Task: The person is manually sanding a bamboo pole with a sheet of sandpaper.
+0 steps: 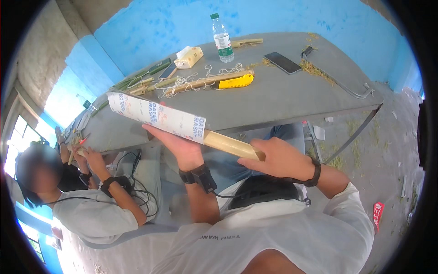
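Observation:
A white-backed sheet of sandpaper (157,116) with printing lies lengthwise along a pale bamboo strip (228,144), covering its far left part. My left hand (178,145) is closed around the sandpaper from below, its fingers partly hidden behind the sheet. My right hand (280,157) grips the bare right end of the bamboo, thumb along its near side. The strip slants across in front of me, above the near edge of the table. Both my wrists wear black bands, the left one with a small box and a cable.
On the grey table (292,98) are a yellow utility knife (236,81), bamboo pieces with white string, a water bottle (222,41), a tissue box (189,58), a phone (283,62) and a thin metal-framed tool (337,82). To my left a co-worker (96,214) sits handling a bamboo piece.

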`<state>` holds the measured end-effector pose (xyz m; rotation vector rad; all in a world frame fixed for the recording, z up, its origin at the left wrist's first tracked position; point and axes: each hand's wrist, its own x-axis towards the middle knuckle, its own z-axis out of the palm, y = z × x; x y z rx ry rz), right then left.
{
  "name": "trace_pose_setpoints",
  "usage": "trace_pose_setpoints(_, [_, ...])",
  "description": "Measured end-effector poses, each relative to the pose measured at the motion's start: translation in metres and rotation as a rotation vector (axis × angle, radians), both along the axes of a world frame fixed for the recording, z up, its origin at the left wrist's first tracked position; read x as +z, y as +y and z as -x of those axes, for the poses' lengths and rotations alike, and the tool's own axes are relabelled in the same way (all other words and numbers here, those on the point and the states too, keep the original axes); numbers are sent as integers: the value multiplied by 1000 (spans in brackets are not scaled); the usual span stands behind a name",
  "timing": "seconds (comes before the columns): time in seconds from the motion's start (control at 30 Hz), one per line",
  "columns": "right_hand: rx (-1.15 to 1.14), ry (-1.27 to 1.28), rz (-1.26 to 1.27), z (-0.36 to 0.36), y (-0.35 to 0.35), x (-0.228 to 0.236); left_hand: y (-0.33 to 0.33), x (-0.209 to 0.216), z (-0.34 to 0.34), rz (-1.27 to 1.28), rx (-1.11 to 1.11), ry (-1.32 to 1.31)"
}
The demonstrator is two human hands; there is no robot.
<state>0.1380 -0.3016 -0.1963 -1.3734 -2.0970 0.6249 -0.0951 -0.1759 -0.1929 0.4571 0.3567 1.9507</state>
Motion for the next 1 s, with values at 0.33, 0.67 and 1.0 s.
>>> trace_pose_setpoints(0.33, [-9,-129,73,-32,-7,-5,0,15,39,-105,103,17])
trace_pose_setpoints(0.67, [17,-30,-14,-28,-2,-18,-11,-4,-10,-3,-84,64])
trace_pose_setpoints(1.0, [-1,-7,19,-11,7,-15,-1,5,7,-90,-2,117])
